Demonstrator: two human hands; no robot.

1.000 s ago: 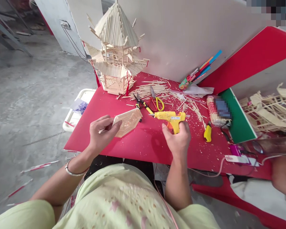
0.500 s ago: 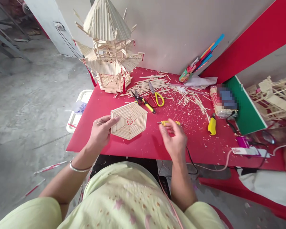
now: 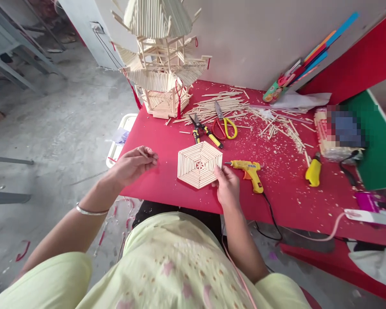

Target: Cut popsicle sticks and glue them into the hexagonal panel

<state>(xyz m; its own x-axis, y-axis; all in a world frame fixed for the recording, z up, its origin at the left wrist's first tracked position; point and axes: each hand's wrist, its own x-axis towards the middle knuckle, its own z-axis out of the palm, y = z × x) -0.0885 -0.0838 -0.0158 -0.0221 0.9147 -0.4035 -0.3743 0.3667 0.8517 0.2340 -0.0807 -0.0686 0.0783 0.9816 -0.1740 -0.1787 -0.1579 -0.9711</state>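
My right hand grips a flat hexagonal panel of thin wooden sticks by its right corner, thumb on top. The panel's sticks run in rings around a small star-shaped centre, and it is held just above the red table. My left hand, apart from the panel on its left, has its fingers curled together; whether something small is between them I cannot make out. A yellow glue gun lies beside my right hand, nozzle pointing left.
Behind stands a tiered stick pagoda with red tassels. Pliers, scissors and loose sticks lie before the wall. A yellow-handled tool and a green board are at right; a white tray is at left.
The hexagonal panel has passed from my left hand to my right, which has left the glue gun. My left hand has drawn away leftward with fingers curled. The view has shifted slightly.
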